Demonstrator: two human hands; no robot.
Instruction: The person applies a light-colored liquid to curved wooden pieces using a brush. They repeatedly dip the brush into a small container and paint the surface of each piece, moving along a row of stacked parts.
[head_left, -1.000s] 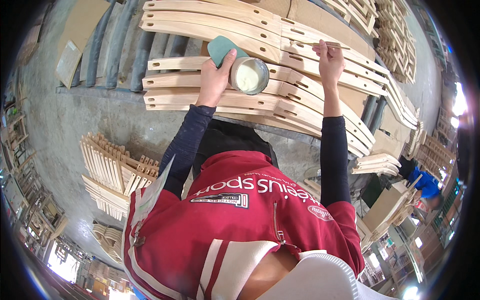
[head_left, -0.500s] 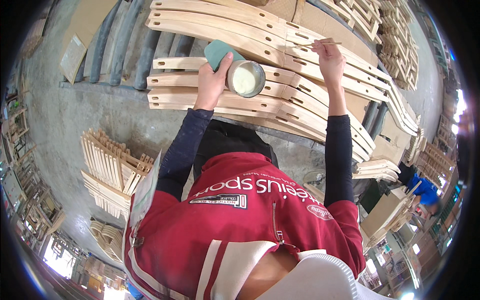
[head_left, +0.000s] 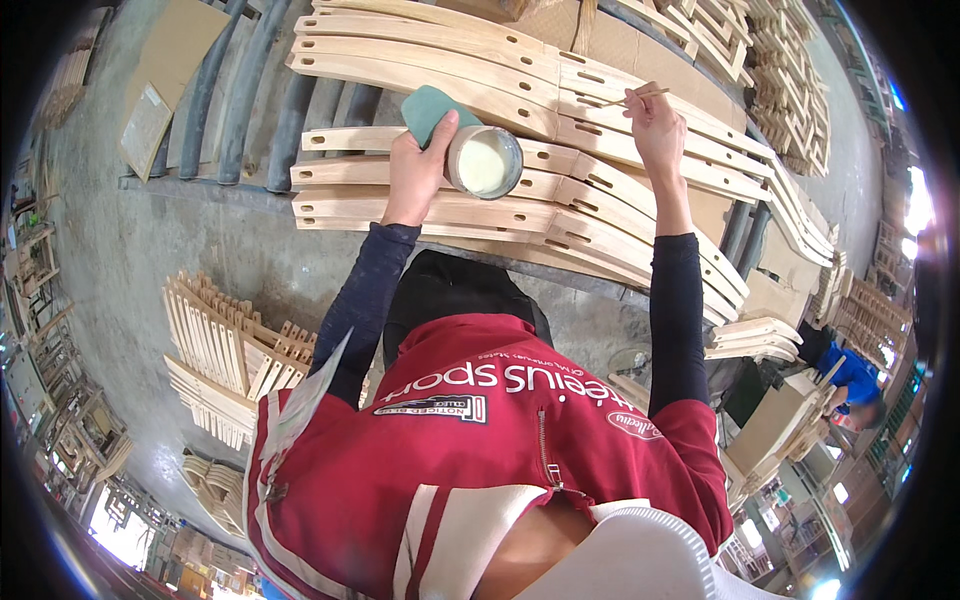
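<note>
My left hand (head_left: 412, 178) is closed around a round cup (head_left: 514, 184) of creamy white, glue-like paste (head_left: 484, 163). A rounded green piece (head_left: 430, 106) sticks out past the thumb, beside the cup; how it joins the cup is hidden. The cup is over the near group of pale bent wooden bars (head_left: 420, 207). My right hand (head_left: 660, 145) pinches a thin wooden stick (head_left: 655, 93), tilted, its far tip pointing left near the slots of the far group of bars (head_left: 430, 67). Whether the tip touches the wood, I cannot tell.
Cardboard (head_left: 625, 45) and dark rollers (head_left: 245, 115) lie under and beside the bars. Stacks of wooden parts (head_left: 205, 335) stand on the floor at the left, with more wooden frames (head_left: 790, 95) at the far right. A person in blue (head_left: 850, 375) is at the right.
My right hand has come slightly nearer, and its stick has gone from almost level to slanted, left tip lower. The cup has shifted slightly left in the picture, along with the bars.
</note>
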